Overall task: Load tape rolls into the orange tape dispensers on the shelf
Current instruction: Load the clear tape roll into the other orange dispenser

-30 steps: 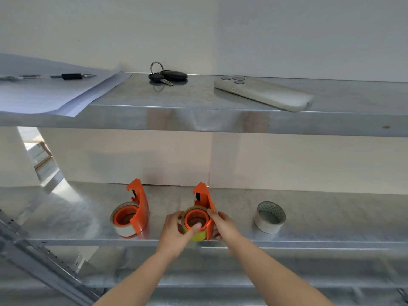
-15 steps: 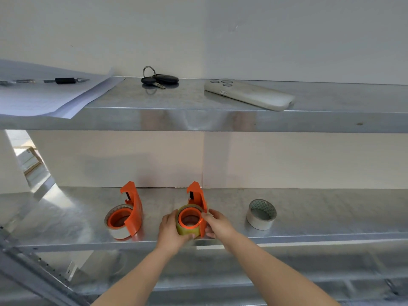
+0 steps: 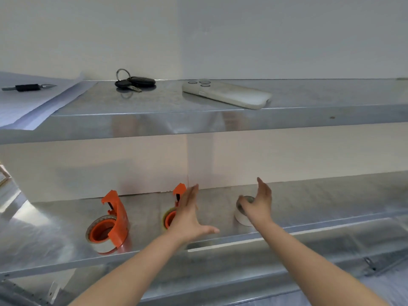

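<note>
Two orange tape dispensers stand on the lower metal shelf (image 3: pixel 55 244). The left dispenser (image 3: pixel 112 224) carries a whitish tape roll. The middle dispenser (image 3: pixel 174 208) carries a yellowish roll and is mostly hidden behind my left hand (image 3: pixel 189 217), which is open with flat, spread fingers just in front of it. A loose white tape roll (image 3: pixel 241 214) sits to the right. My right hand (image 3: pixel 258 204) is over it with fingers spread, touching or nearly touching its top; a grip is not visible.
On the upper shelf (image 3: pixel 198 120) lie a bunch of keys (image 3: pixel 134 81), a white phone (image 3: pixel 227 93), and at the left some papers (image 3: pixel 28 107) with a pen (image 3: pixel 28 87). White wall behind. A lower rail runs under the shelf's front edge.
Both hands have let go of the middle dispenser. My left hand opened and drew back slightly; my right hand moved right to the loose white roll. The camera has also shifted.
</note>
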Motion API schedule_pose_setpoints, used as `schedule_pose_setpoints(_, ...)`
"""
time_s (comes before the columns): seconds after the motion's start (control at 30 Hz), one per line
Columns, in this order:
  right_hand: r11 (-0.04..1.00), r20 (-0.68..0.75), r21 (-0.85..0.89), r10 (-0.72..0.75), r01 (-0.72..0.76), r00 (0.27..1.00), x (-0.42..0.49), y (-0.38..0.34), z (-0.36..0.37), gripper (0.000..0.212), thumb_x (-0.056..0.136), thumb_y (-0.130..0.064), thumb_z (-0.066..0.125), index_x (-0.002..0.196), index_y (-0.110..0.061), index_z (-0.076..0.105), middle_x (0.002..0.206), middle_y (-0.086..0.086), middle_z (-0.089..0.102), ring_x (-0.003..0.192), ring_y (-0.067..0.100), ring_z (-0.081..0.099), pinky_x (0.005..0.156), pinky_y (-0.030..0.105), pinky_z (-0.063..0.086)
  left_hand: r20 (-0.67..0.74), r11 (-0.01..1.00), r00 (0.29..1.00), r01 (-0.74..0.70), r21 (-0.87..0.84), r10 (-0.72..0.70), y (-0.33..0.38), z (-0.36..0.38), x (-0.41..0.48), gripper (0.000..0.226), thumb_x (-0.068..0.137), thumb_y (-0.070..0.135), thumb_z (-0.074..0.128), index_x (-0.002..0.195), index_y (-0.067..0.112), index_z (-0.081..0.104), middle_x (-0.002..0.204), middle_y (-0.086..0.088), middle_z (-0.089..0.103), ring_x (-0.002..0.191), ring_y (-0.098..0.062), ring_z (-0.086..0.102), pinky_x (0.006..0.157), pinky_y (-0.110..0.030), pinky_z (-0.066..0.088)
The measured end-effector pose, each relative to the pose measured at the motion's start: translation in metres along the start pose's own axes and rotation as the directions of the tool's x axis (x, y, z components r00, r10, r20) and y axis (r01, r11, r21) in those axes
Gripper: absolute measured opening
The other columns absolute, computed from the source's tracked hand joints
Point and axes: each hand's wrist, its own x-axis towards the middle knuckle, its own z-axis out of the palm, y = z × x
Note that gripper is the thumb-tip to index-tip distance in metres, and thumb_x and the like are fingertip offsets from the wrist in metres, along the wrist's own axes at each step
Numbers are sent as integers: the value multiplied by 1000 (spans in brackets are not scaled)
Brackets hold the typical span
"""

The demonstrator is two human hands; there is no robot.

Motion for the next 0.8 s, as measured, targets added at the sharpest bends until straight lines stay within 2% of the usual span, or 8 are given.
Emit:
schedule_pose_setpoints(0.13,957,182,68,267,-283,946,6,52,-42,80,83,-15,64,148,-9,17,153,14,24,133,36,39,104,37,38,258,992,965,-3,-128,37,32,52,32,127,61,36,83,147,15,-7,158,-4,1,140,-9,8,107,-11,4)
schedule_pose_setpoints(0.27,966,459,-182,251,-186,852,0,83,-44,92,77,-23,68,149,-14,12,144,13,41,130,27,45,111,38,35,347,962,931,187,-199,-110,42,93,54,132,50,42,80,149,13,-3,155,-9,23,139,-26,29,110,-37,35)
schedule_pose_setpoints(0.37,949,382,-304,199,-80,902,2,77,-32,88,66,-44,70,141,-19,33,135,4,54,126,23,50,112,42,31,319,966,943,165,-198,-96,40,116,72,107,52,31,81,143,20,26,136,-5,52,122,-25,52,93,-26,46)
schedule_pose_setpoints(0.47,983,264,-82,182,-166,947,4,78,-32,71,66,-37,76,128,-18,47,123,3,63,115,23,58,96,29,46,237,963,970,108,-245,-49,44,131,87,56,54,16,79,93,46,52,97,12,66,85,-9,64,58,-8,43)
schedule_pose_setpoints(0.53,984,153,45,166,-174,974,9,86,-50,61,67,-29,78,121,-16,52,113,-2,63,108,17,59,78,6,43,243,962,970,69,-264,-3,67,137,96,56,55,17,84,94,41,51,93,18,61,84,-7,58,62,-9,39)
schedule_pose_setpoints(0.6,980,97,110,158,-168,983,20,95,-80,58,68,-22,78,119,-14,54,110,-3,61,103,12,58,75,0,39,254,964,966,17,-264,52,100,147,106,65,53,21,86,108,32,54,96,16,58,87,-8,55,69,-18,40)
schedule_pose_setpoints(0.7,971,53,168,165,-172,985,38,113,-139,59,66,-17,80,119,-13,56,114,2,64,110,16,59,96,27,47,277,959,947,-84,-271,161,158,172,120,74,52,22,88,118,22,54,103,12,58,95,-10,55,82,-25,44)
schedule_pose_setpoints(0.8,976,-13,157,152,-148,988,54,140,-203,53,67,-12,77,116,-12,58,116,7,66,111,18,61,100,35,48,337,936,900,-172,-306,275,213,206,131,78,57,16,86,127,14,50,121,1,61,111,-16,57,99,-35,46)
